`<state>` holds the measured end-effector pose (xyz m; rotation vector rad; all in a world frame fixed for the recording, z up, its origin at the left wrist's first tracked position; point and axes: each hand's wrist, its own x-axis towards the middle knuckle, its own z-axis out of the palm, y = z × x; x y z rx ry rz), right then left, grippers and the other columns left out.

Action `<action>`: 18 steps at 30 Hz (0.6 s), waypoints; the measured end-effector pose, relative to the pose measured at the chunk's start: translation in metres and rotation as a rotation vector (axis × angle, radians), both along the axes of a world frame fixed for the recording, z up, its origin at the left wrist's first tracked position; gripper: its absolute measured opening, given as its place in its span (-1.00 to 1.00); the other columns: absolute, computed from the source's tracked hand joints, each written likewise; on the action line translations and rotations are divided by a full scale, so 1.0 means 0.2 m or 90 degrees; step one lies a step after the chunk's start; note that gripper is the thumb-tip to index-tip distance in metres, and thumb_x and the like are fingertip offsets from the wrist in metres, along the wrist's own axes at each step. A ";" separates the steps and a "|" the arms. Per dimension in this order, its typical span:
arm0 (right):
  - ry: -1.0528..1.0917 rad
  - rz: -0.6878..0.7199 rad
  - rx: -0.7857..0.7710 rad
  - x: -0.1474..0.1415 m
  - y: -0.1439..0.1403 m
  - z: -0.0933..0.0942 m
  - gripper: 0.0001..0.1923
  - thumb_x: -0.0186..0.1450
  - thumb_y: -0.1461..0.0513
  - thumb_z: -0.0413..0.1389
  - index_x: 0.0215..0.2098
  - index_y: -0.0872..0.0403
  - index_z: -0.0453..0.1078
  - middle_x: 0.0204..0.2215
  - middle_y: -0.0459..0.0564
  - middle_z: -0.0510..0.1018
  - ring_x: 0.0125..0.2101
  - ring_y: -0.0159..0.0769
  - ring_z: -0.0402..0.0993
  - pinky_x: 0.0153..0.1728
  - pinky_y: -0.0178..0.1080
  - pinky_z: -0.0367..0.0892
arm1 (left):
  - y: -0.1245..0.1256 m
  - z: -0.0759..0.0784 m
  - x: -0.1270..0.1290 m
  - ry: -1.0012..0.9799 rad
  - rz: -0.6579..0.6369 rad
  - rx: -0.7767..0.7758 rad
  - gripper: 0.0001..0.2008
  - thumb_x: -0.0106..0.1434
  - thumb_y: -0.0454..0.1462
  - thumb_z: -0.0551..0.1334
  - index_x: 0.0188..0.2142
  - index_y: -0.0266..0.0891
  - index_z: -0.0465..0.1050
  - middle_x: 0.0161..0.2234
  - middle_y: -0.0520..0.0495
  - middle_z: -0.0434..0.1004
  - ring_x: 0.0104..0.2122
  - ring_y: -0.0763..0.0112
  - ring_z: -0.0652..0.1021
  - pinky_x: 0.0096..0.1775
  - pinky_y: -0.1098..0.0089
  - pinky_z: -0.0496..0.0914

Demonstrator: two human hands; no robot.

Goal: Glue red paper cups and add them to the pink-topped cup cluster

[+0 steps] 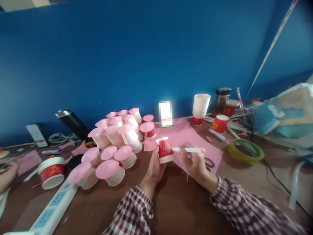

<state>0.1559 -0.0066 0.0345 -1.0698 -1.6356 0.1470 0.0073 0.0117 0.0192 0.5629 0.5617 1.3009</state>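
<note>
The left hand [154, 166] grips a small red-and-white cup [165, 149], tilted, above the middle of the surface [176, 202] near its front edge. The right hand [194, 161] pinches a white marker [189, 150], its tip touching the cup's side, over pink paper [186, 135].

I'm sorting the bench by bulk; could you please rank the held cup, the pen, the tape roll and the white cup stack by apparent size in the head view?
1. Tape roll
2. White cup stack
3. Held cup, though nearness to the camera makes its place against the stack unsure
4. Pen
</note>
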 end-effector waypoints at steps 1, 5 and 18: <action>0.004 0.006 -0.004 0.00 0.00 0.00 -0.88 0.38 0.28 0.01 -0.32 0.03 0.33 -0.49 -0.07 0.54 -0.53 -0.36 0.46 -0.46 -0.34 0.36 | 0.00 0.00 0.00 -0.002 -0.002 0.001 -0.72 0.27 -0.08 0.26 -0.34 -0.29 0.46 -0.40 -0.02 0.55 -0.42 0.42 0.50 -0.22 0.37 0.39; -0.002 0.009 -0.003 0.00 0.00 0.00 -0.87 0.39 0.27 0.01 -0.33 0.04 0.33 -0.50 -0.08 0.53 -0.55 -0.37 0.45 -0.47 -0.34 0.35 | 0.00 0.00 0.00 -0.008 0.004 -0.023 -0.73 0.27 -0.10 0.27 -0.36 -0.28 0.44 -0.43 0.00 0.53 -0.45 0.44 0.49 -0.28 0.40 0.38; 0.020 -0.016 0.002 0.00 -0.01 0.00 -0.86 0.39 0.26 0.01 -0.33 0.05 0.35 -0.50 -0.10 0.51 -0.52 -0.40 0.44 -0.47 -0.38 0.33 | -0.01 0.02 0.01 0.008 0.006 -0.049 -0.75 0.21 -0.12 0.33 -0.34 -0.29 0.46 -0.42 0.00 0.55 -0.45 0.45 0.49 -0.29 0.42 0.37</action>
